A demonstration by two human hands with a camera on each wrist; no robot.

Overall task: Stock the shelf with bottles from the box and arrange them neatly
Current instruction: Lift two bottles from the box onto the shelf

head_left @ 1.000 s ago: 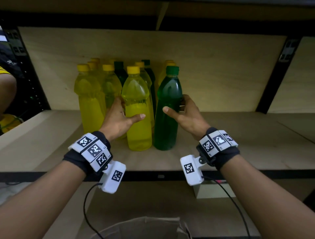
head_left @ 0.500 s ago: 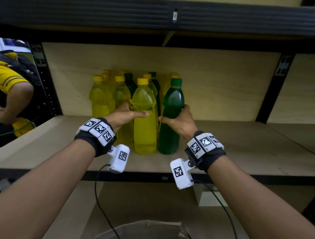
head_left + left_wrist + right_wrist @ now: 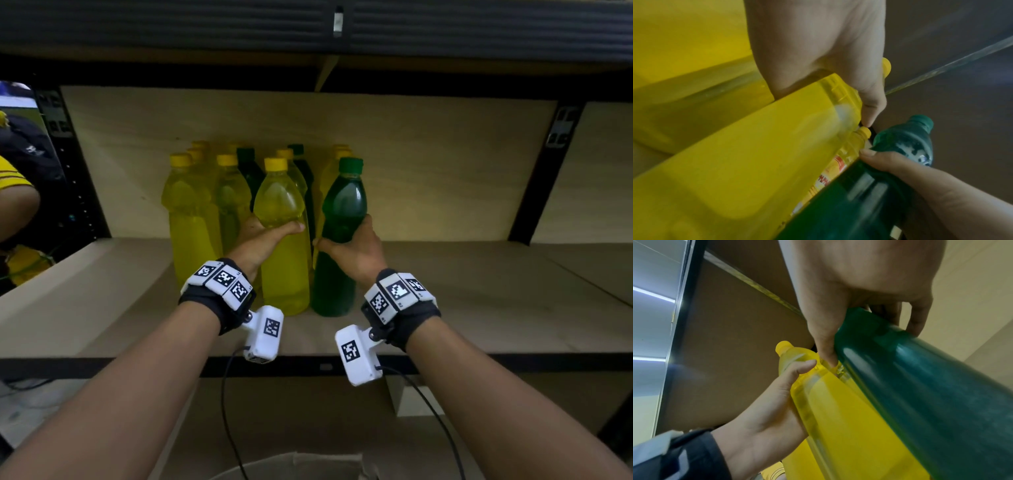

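Wooden shelf point(image 3: 479, 298), hands gripping yellow bottle point(image 3: 284, 274), green bottle point(image 3: 334, 284)

Bottles stocked on the wooden shelf

A clear plastic bottle of yellow liquid with a yellow cap point(image 3: 282, 240) and a dark green plastic bottle with a green cap point(image 3: 337, 240) are stood upright, just beside each other, near the front of the pale wooden shelf board point(image 3: 479, 294). A cluster of yellow and green bottles point(image 3: 205, 212) is ranked behind and left. The cardboard box point(image 3: 294, 467) is seen at the bottom edge.

Over the last second we closed our left hand point(image 3: 261, 242) round the yellow bottle point(image 3: 283, 240) and our right hand point(image 3: 352, 253) round the green bottle point(image 3: 337, 240), thumbs now wrapped across their fronts.
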